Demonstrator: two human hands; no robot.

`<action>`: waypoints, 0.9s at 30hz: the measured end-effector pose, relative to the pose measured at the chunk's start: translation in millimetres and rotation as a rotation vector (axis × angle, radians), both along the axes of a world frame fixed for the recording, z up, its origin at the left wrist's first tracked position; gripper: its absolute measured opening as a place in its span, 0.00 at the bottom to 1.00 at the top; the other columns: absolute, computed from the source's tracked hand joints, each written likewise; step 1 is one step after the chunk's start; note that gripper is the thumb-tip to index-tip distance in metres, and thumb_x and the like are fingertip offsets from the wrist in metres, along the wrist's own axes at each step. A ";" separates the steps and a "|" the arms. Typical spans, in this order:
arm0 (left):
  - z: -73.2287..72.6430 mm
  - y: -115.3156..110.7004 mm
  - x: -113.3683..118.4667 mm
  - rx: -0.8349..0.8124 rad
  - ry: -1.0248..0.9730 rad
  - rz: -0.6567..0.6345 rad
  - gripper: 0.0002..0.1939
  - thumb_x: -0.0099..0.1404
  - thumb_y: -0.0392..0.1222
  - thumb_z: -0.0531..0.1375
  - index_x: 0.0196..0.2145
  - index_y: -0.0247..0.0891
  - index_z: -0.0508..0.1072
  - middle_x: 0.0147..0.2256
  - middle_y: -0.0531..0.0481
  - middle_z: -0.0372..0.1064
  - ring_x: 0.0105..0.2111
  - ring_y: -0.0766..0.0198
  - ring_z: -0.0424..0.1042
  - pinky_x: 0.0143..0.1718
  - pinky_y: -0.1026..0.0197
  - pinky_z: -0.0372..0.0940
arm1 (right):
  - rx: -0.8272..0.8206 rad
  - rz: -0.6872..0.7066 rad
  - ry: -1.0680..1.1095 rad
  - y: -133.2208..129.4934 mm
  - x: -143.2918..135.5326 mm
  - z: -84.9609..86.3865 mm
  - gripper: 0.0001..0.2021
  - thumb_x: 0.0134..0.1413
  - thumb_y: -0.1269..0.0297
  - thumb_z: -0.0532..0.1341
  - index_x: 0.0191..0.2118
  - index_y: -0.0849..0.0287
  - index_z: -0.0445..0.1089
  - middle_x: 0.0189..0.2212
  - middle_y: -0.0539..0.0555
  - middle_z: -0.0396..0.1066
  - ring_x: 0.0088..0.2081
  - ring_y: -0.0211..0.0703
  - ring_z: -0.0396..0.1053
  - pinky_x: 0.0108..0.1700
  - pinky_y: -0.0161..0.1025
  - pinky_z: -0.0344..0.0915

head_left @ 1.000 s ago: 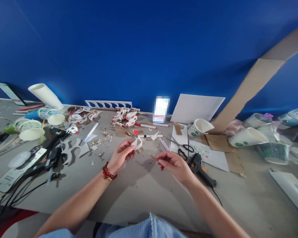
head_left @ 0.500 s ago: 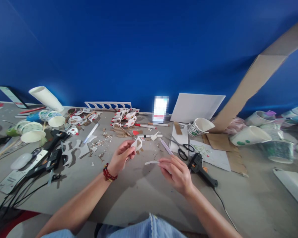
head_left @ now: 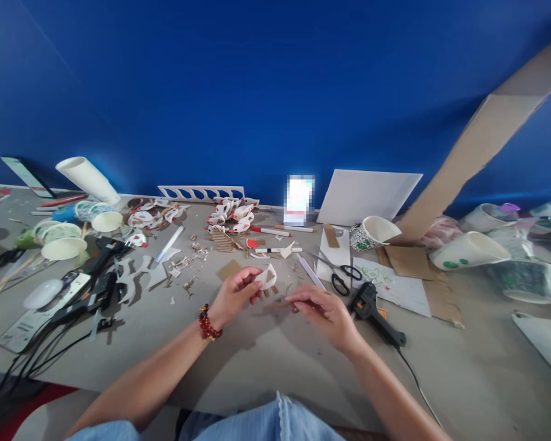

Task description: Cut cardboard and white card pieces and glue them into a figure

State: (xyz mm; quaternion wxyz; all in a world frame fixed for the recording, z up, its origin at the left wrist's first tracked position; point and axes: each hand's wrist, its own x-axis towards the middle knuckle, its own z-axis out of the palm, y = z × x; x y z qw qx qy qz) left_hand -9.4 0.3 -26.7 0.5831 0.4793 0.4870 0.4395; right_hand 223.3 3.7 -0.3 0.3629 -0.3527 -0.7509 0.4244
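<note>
My left hand [head_left: 235, 300], a beaded bracelet on its wrist, pinches a small white paper cutout [head_left: 269, 275] with curved edges. Small brown cardboard pieces show on and below that cutout; whether all are joined to it I cannot tell. To its right, my right hand [head_left: 328, 317] has thumb and fingers closed on a thin narrow strip [head_left: 280, 304], which points left toward the cutout without touching it. Behind the hands lie several white paper birds [head_left: 232, 214] with red tips. Black-handled scissors [head_left: 344, 278] and a glue gun [head_left: 371, 315] lie right of my right hand.
Markers [head_left: 275, 250] and paper scraps [head_left: 186, 262] are scattered behind my hands. At left are paper cups [head_left: 64, 248], another glue gun [head_left: 103, 260] and a power strip [head_left: 16, 334] with cables. A patterned cup [head_left: 371, 233] and cardboard [head_left: 408, 263] stand at right.
The white cutout has been turned in my left hand and moved slightly right. The strip in my right hand, pale and broadside before, now looks thinner and browner.
</note>
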 end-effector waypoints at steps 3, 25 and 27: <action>-3.5 -4.0 2.5 -0.003 0.053 -0.068 0.17 0.64 0.50 0.60 0.45 0.35 0.72 0.26 0.53 0.69 0.22 0.71 0.64 0.25 0.67 0.60 | -0.279 0.016 0.017 0.1 -1.7 -13.5 0.10 0.60 0.60 0.59 0.41 0.58 0.75 0.32 0.54 0.73 0.32 0.41 0.72 0.33 0.37 0.70; -15.3 -6.1 3.7 -0.038 0.114 -0.102 0.17 0.65 0.48 0.59 0.48 0.37 0.70 0.24 0.56 0.66 0.21 0.71 0.63 0.22 0.69 0.59 | -0.504 -0.067 0.259 5.8 -7.9 -45.6 0.09 0.56 0.59 0.65 0.33 0.57 0.66 0.29 0.49 0.67 0.29 0.37 0.68 0.33 0.36 0.67; -14.7 -5.8 3.4 -0.035 0.120 -0.107 0.17 0.65 0.48 0.59 0.48 0.37 0.70 0.24 0.56 0.66 0.21 0.71 0.63 0.22 0.69 0.59 | -0.516 -0.062 0.267 6.4 -8.6 -46.5 0.10 0.55 0.59 0.65 0.32 0.57 0.66 0.29 0.49 0.67 0.28 0.36 0.67 0.33 0.36 0.66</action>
